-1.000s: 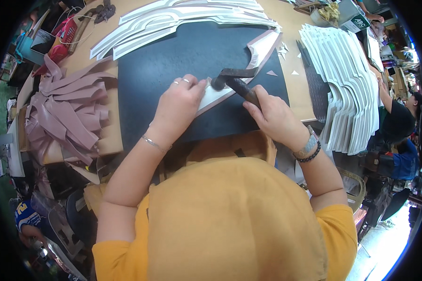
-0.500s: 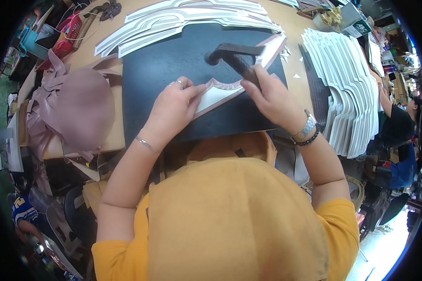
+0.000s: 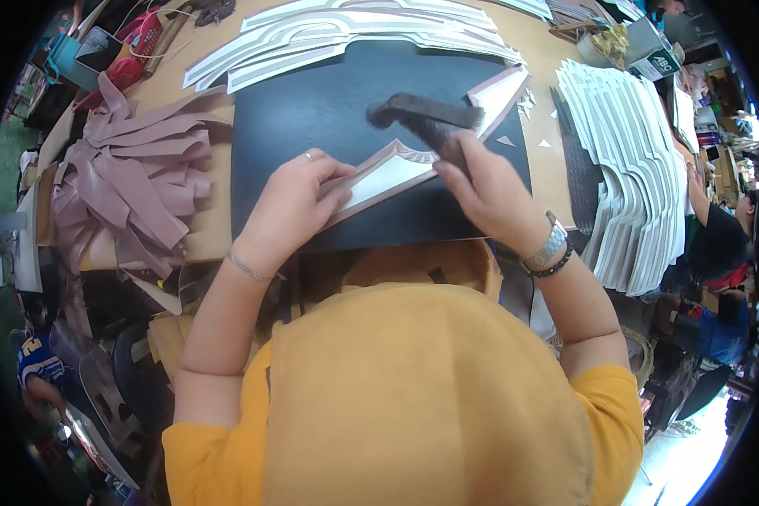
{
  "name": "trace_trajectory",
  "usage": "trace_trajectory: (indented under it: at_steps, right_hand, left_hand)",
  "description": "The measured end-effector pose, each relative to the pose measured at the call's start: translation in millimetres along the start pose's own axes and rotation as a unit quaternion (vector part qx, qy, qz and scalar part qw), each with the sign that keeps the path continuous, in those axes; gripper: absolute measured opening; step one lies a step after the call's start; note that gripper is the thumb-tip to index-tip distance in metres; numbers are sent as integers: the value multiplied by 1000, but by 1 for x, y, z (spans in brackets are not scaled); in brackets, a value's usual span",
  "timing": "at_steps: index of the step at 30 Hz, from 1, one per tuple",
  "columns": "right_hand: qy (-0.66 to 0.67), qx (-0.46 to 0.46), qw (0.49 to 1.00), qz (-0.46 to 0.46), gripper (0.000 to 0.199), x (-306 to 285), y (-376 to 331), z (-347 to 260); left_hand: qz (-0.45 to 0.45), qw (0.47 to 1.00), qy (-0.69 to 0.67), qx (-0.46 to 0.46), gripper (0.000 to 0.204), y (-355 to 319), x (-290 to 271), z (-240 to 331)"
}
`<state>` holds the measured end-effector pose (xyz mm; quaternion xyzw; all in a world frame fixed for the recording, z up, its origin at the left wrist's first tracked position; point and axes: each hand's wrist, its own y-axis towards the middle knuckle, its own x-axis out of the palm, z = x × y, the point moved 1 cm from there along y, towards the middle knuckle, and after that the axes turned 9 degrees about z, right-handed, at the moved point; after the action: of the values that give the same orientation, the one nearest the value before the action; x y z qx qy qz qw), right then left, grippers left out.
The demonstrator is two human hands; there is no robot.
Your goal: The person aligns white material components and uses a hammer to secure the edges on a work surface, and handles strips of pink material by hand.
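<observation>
From the head view I see my left hand (image 3: 291, 207) pressing flat on a pale, mauve-edged angled strip (image 3: 385, 174) that lies on the black mat (image 3: 312, 110), fingers spread over its left end. My right hand (image 3: 489, 190) is clenched around the handle of a dark hammer (image 3: 426, 114), whose head hangs just above the strip's peak. Mauve cut pieces (image 3: 126, 181) are piled to the left, and a stack of white pieces (image 3: 632, 169) sits to the right.
</observation>
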<state>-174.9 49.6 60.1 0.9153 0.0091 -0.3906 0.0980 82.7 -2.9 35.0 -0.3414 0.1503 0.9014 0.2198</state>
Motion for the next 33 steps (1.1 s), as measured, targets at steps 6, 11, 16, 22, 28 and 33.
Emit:
trace_trajectory:
  at_steps: [6,11,16,22,28,33]
  right_hand:
    - [-47,17,998,-31,27,1,3,-7]
    - [-55,13,995,-83,26,13,0,-7]
    - [35,-66,997,-6,27,17,-1,-14]
    - [-26,-40,998,-44,27,14,7,-28]
    - [-54,-38,993,-103,27,23,-7,-27]
    - [-45,-17,990,129,24,-25,-29,15]
  left_hand:
    - [15,999,28,4,28,-12,-5,4]
    - [30,999,24,5,28,-20,-6,-3]
    - [32,999,-6,-22,23,-24,-14,-5]
    - [83,996,4,-42,16,-34,-11,-10]
    - [91,996,15,-7,10,-32,-11,-13]
    - [138,957,254,-28,13,-22,-46,-34]
